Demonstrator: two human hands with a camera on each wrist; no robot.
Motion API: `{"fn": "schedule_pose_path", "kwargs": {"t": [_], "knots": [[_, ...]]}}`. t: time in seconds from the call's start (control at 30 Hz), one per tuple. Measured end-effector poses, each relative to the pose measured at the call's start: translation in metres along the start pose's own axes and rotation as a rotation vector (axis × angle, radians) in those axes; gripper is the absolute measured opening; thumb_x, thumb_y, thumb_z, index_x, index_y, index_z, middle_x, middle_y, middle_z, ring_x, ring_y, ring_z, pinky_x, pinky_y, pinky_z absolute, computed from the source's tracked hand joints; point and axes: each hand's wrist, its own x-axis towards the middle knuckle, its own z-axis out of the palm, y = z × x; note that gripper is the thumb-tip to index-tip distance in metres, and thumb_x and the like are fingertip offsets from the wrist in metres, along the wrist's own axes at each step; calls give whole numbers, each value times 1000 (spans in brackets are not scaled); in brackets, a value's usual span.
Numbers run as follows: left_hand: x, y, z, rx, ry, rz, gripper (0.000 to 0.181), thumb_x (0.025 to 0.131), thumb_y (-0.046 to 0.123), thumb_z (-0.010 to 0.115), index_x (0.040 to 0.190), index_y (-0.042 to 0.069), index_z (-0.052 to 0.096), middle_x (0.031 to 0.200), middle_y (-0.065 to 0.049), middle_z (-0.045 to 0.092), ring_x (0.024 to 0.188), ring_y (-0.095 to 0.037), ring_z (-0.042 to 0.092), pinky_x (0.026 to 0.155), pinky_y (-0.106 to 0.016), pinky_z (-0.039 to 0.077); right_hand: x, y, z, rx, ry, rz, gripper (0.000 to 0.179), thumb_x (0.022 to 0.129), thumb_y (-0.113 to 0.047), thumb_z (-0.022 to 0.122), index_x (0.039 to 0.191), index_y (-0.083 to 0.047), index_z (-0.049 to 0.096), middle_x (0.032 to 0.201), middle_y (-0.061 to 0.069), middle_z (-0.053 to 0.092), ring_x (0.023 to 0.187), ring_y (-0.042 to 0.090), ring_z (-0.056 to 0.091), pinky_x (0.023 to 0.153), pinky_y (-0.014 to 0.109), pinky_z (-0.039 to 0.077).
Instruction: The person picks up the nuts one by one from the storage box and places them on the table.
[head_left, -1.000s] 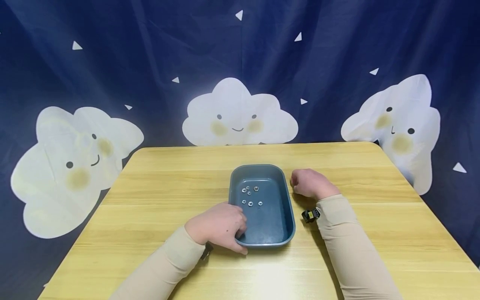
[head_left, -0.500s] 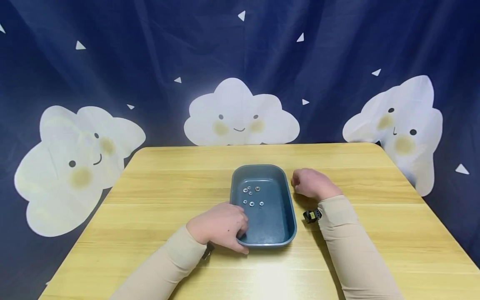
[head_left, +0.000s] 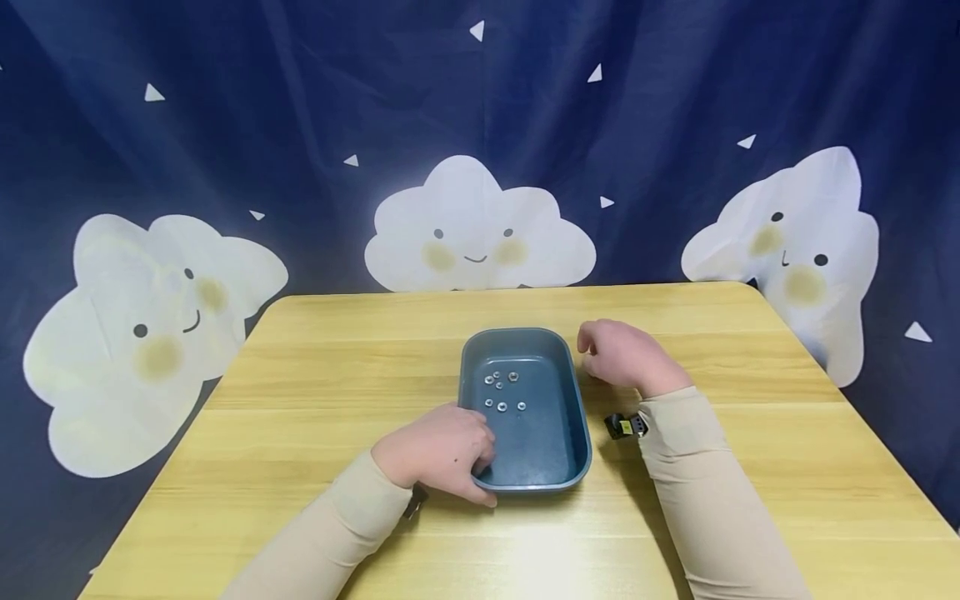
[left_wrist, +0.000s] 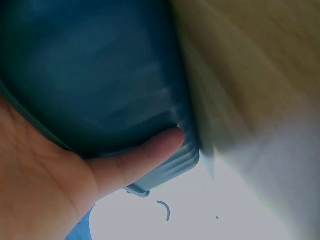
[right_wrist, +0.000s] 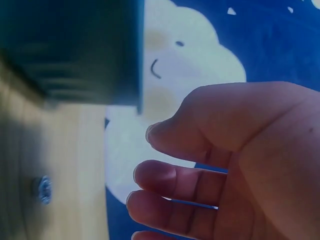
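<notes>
A dark blue-grey plastic tray (head_left: 534,450) stands on the table. Several small metal nuts (head_left: 502,407) lie spread over its far left floor. At the tray's near left corner, my left hand (head_left: 438,450) grips the rim, its fingers over the inside and thumb along the outer wall, as the left wrist view also shows. My right hand (head_left: 626,357) hovers just beyond the tray's right wall. In the right wrist view its fingers (right_wrist: 155,177) are loosely bent and apart from the thumb, with nothing between them. Below it a single nut (right_wrist: 44,190) lies on the table, hidden in the head view.
The wooden table (head_left: 315,375) spreads out on both sides of the tray. Behind it hangs a dark blue curtain (head_left: 315,100) printed with white clouds. A small black camera (head_left: 624,426) sits at the right wrist.
My right hand has risen a little off the table and shifted slightly away from me, beside the tray. The left hand, tray and nuts have stayed in place.
</notes>
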Motion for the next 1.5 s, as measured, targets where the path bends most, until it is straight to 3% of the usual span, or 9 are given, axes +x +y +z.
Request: {"fn": "schedule_pose_path", "kwargs": {"t": [0.37, 0.8, 1.1, 1.27, 1.5], "knots": [[-1, 0, -2, 8, 2, -3, 50, 73, 66, 76, 54, 30, 47, 61, 23, 41, 67, -3, 43, 57, -21, 35, -11, -40, -16, -35, 92, -72, 13, 85, -13, 62, 97, -14, 66, 85, -1, 59, 78, 21, 56, 69, 40, 46], [1, -1, 0, 0, 7, 7, 50, 74, 65, 76, 54, 29, 48, 60, 22, 41, 67, -4, 43, 56, -21, 34, -11, -75, -5, -18, 220, -181, 10, 88, -20, 64, 98, -19, 66, 94, -4, 60, 80, 17, 57, 72, 39, 50], [0, 0, 0, -3, 19, 7, 51, 72, 65, 78, 53, 29, 47, 59, 22, 40, 66, -4, 42, 56, -21, 33, -5, -86, 3, 76, 313, -230, 10, 89, -17, 62, 97, -19, 67, 92, -5, 60, 79, 14, 55, 70, 36, 50], [0, 0, -2, -4, 19, 10, 51, 72, 65, 78, 53, 29, 47, 59, 22, 40, 66, -4, 43, 56, -20, 33, -1, -90, 10, 74, 281, -238, 9, 89, -16, 64, 97, -17, 67, 92, -4, 62, 80, 15, 58, 69, 36, 51], [0, 0, 0, -10, 13, -1, 51, 73, 64, 78, 52, 29, 47, 58, 22, 40, 67, -4, 44, 57, -20, 34, 3, -91, 27, -48, 81, -244, 13, 90, -25, 67, 101, -19, 69, 94, -7, 63, 81, 13, 59, 70, 36, 51]]}}
